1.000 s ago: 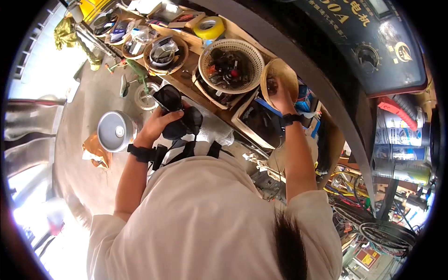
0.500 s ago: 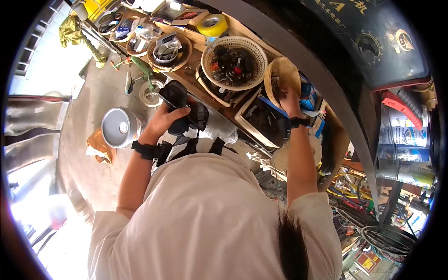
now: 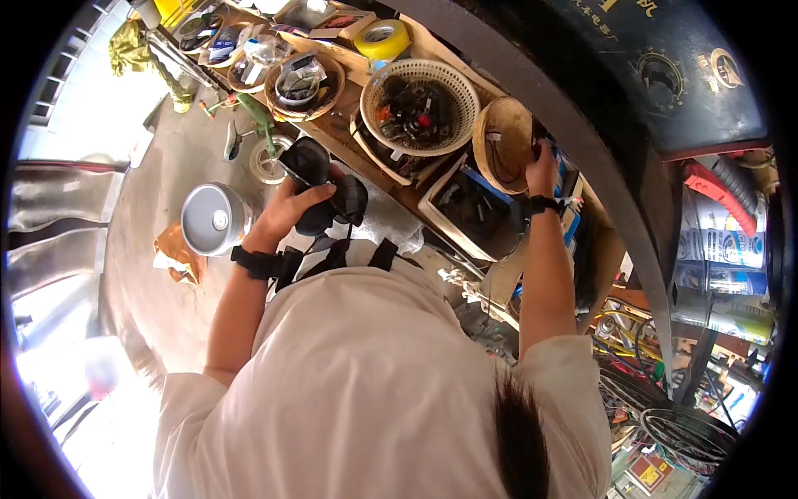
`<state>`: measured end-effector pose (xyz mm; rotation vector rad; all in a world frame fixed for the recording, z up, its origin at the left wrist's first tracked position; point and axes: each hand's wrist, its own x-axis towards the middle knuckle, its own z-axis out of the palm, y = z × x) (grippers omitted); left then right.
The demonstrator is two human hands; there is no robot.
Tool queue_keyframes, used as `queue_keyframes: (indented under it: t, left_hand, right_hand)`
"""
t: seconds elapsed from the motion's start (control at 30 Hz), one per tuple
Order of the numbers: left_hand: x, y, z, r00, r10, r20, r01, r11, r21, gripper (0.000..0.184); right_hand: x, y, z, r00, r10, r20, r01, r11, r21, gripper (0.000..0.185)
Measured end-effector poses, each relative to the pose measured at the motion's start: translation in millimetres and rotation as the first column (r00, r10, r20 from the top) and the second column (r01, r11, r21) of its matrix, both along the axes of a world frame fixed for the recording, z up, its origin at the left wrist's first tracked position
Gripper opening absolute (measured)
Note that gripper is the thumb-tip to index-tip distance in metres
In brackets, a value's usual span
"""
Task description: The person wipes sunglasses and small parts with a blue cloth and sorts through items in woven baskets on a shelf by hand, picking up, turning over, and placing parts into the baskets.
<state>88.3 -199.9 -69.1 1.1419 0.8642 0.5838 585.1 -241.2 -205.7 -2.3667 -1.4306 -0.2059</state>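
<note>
My left hand (image 3: 291, 206) is closed round several black cup-shaped plastic pieces (image 3: 309, 162), bunched together in front of my waist. What exactly they are does not show. At the right rim of a shallow woven basket (image 3: 501, 133) is my right hand (image 3: 542, 173), its fingers curled. Something dark shows by those fingertips, too small to name. A thin dark strand and a small pale tag lie inside this basket. Just left of it stands a cream plastic basket (image 3: 372, 108) filled with small dark parts and one red piece.
An open box (image 3: 428, 204) of dark parts sits below the baskets. Yellow tape (image 3: 382, 40) and further baskets (image 3: 332, 83) line the bench. A grey-lidded bucket (image 3: 206, 220) stands on the floor at left. A dark metal edge (image 3: 615, 200) curves past my right arm.
My right hand has moved from inside the woven basket to its right rim, exposing more of the basket's inside. My left hand stays in nearly the same place with the black pieces.
</note>
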Motion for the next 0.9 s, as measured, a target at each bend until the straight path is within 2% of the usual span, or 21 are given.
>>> queue_keyframes:
  t: [0.07,0.17,0.23,0.27,0.37,0.43,0.5,0.6,0.77,0.83,0.9]
  left_hand:
    - [-0.2,-1.1,-0.7,1.000,0.005,0.004,-0.005,1.000,-0.006,0.029]
    - [0.7,-2.9,-0.2,1.000,0.028,0.009,-0.028,1.000,0.002,0.029]
    - [0.3,-4.2,-3.0,0.999,0.045,0.005,-0.045,0.999,0.007,0.028]
    - [0.4,-4.3,-2.8,0.999,0.051,0.002,-0.051,0.999,0.012,0.028]
    - [-0.1,-4.9,-4.2,0.998,0.065,-0.018,-0.064,0.998,0.013,0.028]
    - [-0.2,-3.7,-9.5,0.996,0.076,-0.048,-0.075,0.997,0.008,0.032]
    - [4.8,-3.4,-5.7,0.992,0.099,-0.071,-0.100,0.995,-0.006,0.027]
    - [9.6,0.2,-4.5,0.992,0.104,-0.076,-0.103,0.994,0.026,0.025]
    - [8.6,8.0,-11.0,0.991,0.122,-0.054,-0.123,0.992,-0.005,0.033]
    - [9.5,9.2,-10.2,0.991,0.126,-0.035,-0.126,0.992,0.005,0.033]
    - [10.8,8.4,-5.9,0.992,0.123,-0.040,-0.123,0.992,-0.007,0.032]
  right_hand:
    - [30.0,7.1,-47.9,0.996,0.084,0.006,-0.084,0.995,0.049,0.039]
    - [46.8,30.9,-105.8,0.967,0.242,-0.082,-0.240,0.970,0.040,0.043]
    - [35.2,34.1,-94.1,0.941,0.313,-0.130,-0.316,0.949,-0.004,0.045]
    - [9.7,30.0,-54.2,0.935,0.329,-0.131,-0.335,0.942,-0.031,0.045]
    - [-39.2,17.0,22.2,0.933,0.205,-0.295,-0.246,0.963,-0.108,0.042]
    - [-56.3,16.0,34.2,0.947,0.178,-0.267,-0.202,0.977,-0.064,0.037]
    - [-67.7,15.3,36.0,0.970,0.240,-0.046,-0.236,0.968,0.081,0.030]
    - [-60.5,14.1,38.4,0.989,0.147,-0.031,-0.147,0.989,0.005,0.028]
    - [24.4,5.8,-59.2,0.981,-0.175,-0.084,0.163,0.978,-0.130,0.024]
    - [25.4,2.1,-57.6,0.987,-0.153,-0.049,0.148,0.985,-0.087,0.023]
    - [19.2,0.8,-47.9,0.987,-0.090,-0.133,0.061,0.977,-0.205,0.027]
